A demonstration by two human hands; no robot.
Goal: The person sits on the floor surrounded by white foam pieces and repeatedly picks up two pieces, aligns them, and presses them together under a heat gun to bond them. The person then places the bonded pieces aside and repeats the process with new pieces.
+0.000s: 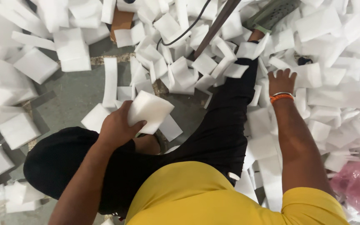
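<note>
My left hand [117, 127] grips a white rectangular foam block [150, 111] over my bent left knee, thumb on top of the block. My right hand [281, 81], with an orange and silver wristband, reaches out to the right, its fingers resting on a heap of white foam pieces [313, 75]. I sit on the floor in black trousers and a yellow shirt, with my right leg [230, 112] stretched forward between the heaps.
White foam blocks and strips lie all around on the grey floor [76, 93]. A brown rod [215, 27] and a black cable [188, 27] cross the top centre. A pink plastic bag [359, 183] sits at the lower right. A brown block [121, 21] lies at the top.
</note>
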